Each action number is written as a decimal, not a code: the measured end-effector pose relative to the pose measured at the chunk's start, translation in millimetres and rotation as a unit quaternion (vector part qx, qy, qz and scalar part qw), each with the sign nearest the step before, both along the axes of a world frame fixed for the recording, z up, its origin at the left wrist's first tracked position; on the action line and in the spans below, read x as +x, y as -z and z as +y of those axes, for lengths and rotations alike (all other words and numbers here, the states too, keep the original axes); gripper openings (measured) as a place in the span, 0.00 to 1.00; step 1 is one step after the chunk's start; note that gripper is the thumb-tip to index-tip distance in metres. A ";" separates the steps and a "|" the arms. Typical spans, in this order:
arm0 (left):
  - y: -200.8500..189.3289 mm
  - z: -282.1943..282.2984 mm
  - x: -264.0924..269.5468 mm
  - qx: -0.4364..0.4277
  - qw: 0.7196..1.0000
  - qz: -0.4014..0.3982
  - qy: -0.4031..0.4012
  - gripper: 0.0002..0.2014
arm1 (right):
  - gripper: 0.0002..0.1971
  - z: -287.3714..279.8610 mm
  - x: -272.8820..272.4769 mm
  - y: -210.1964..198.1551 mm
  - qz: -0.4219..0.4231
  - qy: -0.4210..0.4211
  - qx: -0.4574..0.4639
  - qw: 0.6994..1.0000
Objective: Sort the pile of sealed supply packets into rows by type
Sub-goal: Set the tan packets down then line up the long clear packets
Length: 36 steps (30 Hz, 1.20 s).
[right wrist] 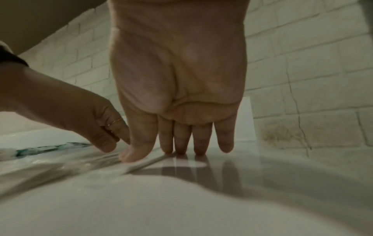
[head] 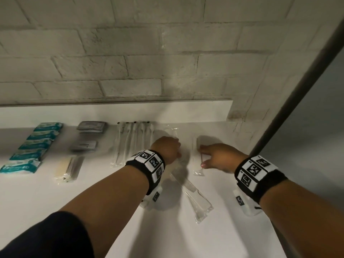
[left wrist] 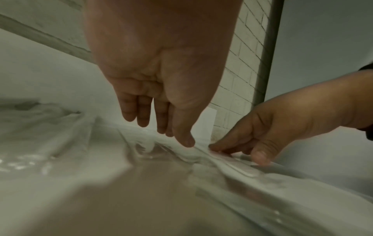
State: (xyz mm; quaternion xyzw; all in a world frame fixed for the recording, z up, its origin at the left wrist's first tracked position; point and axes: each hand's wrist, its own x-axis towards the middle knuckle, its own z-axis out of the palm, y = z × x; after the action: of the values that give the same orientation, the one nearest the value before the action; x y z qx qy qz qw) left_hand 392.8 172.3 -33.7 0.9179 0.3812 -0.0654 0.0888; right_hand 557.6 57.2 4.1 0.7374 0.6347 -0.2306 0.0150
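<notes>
Both your forearms reach forward side by side, palms down, each wrist wrapped in a black band with white coded tags. Your left hand (head: 166, 148) hangs with fingers straight and pointing down, thumb tip lowest. Your right hand (head: 219, 158) lies flat, fingers straight and close together, fingertips (right wrist: 181, 150) pressing down.

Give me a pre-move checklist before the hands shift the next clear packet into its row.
1. Right hand flat on its clear packet, fingers straight: ok.
2. Left hand touching a clear packet, thumb down, not gripping: ok.
3. Loose clear packet near the wrists lies slanted, out of any row: not ok.
4. Teal packets in one row: ok.
5. Swab packets lined up side by side: ok.
6. Which type the clear packets hold: cannot tell.
</notes>
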 end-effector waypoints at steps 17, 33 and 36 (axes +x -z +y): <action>4.5 -4.9 13.3 0.028 0.999 0.027 -0.003 0.20 | 0.34 47.5 -4.2 31.7 -0.063 -0.042 -0.061 0.995; 3.0 0.6 11.1 -0.027 0.999 0.013 -0.037 0.18 | 0.21 -20.3 -73.9 13.7 -0.054 -0.061 -0.031 0.996; 2.2 -0.5 10.2 -0.037 0.998 0.007 -0.046 0.18 | 0.19 -24.0 -73.5 7.4 -0.060 -0.066 -0.035 0.995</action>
State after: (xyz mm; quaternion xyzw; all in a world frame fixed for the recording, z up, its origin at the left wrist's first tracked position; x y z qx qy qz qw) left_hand 402.9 171.8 -35.9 0.8949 0.4214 -0.0818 0.1224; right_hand 484.1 33.2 -3.3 0.7054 0.6715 -0.2066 0.0941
